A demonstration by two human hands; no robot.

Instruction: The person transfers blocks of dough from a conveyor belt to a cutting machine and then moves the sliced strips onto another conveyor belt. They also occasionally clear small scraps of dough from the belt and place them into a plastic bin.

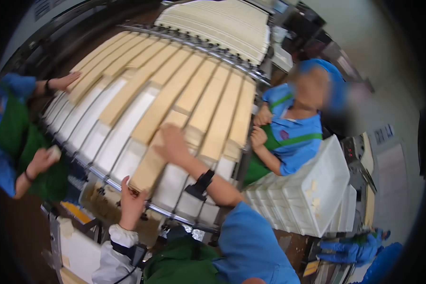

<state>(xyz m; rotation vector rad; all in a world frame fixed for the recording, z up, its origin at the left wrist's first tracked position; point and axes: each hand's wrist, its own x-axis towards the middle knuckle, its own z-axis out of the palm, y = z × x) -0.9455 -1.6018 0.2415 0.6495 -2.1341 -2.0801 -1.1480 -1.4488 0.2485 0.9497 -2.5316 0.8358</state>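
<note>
Long pale-yellow, dough-like strips [170,106] lie side by side in the lanes of a white conveyor bed [87,125], divided by thin dark rods. My right hand [173,144], with a black band on the wrist, reaches over one strip [149,168] and grips it from above, fingers curled over its side. At the near end of that same strip is my left hand [131,206], its thumb and finger on either side of the end. The left arm has a white sleeve and a dark wrist device. My right palm hides part of the strip.
On the left, a co-worker [19,137] has one hand on a strip and a small pale piece in the other. Another co-worker [293,123] stands at the right edge beside stacked white crates [288,199]. A metal rail [104,177] borders the near edge.
</note>
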